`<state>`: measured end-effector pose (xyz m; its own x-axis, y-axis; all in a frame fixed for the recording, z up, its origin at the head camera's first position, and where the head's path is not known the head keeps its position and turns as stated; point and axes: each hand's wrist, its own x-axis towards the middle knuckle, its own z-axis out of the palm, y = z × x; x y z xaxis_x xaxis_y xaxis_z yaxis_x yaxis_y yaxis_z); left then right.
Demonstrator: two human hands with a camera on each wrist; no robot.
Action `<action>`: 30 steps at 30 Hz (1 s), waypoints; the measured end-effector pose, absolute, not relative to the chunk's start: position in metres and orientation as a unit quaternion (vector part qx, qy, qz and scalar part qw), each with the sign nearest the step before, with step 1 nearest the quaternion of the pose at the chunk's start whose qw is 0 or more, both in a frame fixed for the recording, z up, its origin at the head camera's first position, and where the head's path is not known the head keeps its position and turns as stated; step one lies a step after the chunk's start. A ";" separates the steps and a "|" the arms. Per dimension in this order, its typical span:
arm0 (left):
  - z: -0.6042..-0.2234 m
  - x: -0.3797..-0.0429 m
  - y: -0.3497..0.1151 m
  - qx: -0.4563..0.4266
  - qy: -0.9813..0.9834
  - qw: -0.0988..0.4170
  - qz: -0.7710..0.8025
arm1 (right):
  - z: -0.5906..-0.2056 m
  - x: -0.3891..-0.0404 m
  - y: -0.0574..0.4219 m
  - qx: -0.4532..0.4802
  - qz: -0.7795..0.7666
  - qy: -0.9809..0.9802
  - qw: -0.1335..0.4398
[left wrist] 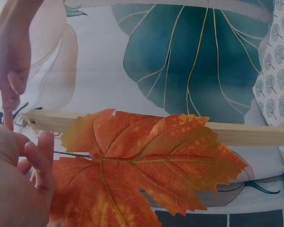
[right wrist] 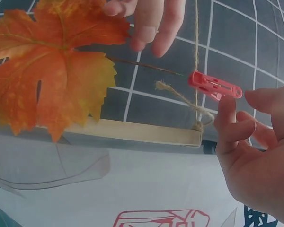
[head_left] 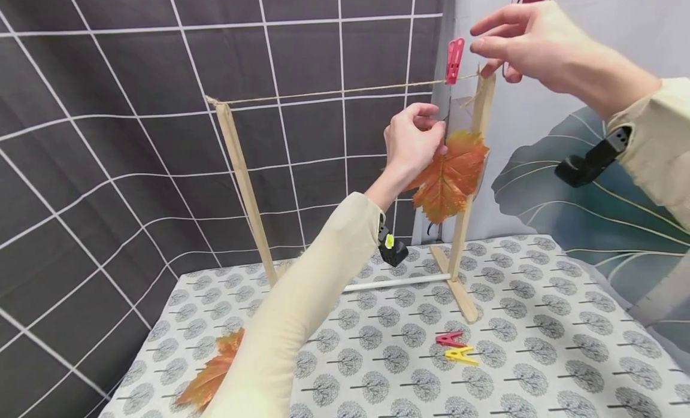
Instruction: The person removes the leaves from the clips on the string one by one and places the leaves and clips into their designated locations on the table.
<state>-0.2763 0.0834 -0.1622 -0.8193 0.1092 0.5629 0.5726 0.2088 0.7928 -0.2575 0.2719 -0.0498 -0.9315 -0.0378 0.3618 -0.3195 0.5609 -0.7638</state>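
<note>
A pink clothespin (head_left: 454, 61) sits upright on the twine (head_left: 334, 92), near its right end. From it an orange artificial maple leaf (head_left: 447, 178) hangs by its thin stem (right wrist: 146, 65), whose tip reaches the clothespin's jaws in the right wrist view. My right hand (head_left: 539, 47) is just right of the clothespin, thumb and fingers parted and not gripping it. At the leaf's upper left is my left hand (head_left: 412, 139), its fingers loosely bent beside the stem and holding nothing that shows.
A wooden frame with a left post (head_left: 245, 190) and right post (head_left: 463, 232) carries the twine. On the tree-patterned cloth (head_left: 388, 370) lie a red clothespin (head_left: 450, 338), a yellow clothespin (head_left: 461, 355) and another orange leaf (head_left: 210, 376), partly behind my left sleeve.
</note>
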 end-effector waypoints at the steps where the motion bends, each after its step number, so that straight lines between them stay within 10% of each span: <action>1: -0.162 -0.277 0.084 -0.225 -0.754 0.200 -0.584 | -0.049 -0.258 0.270 0.100 0.455 -0.872 0.152; 30: -0.163 -0.284 0.093 -0.198 -0.778 0.208 -0.559 | -0.037 -0.275 0.243 0.100 0.381 -0.912 0.114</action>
<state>-0.2839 0.0934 -0.1631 -0.8352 0.0746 0.5448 0.5402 0.2965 0.7876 -0.2753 0.2428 -0.0374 -0.9543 -0.0951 0.2835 -0.2685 0.6895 -0.6727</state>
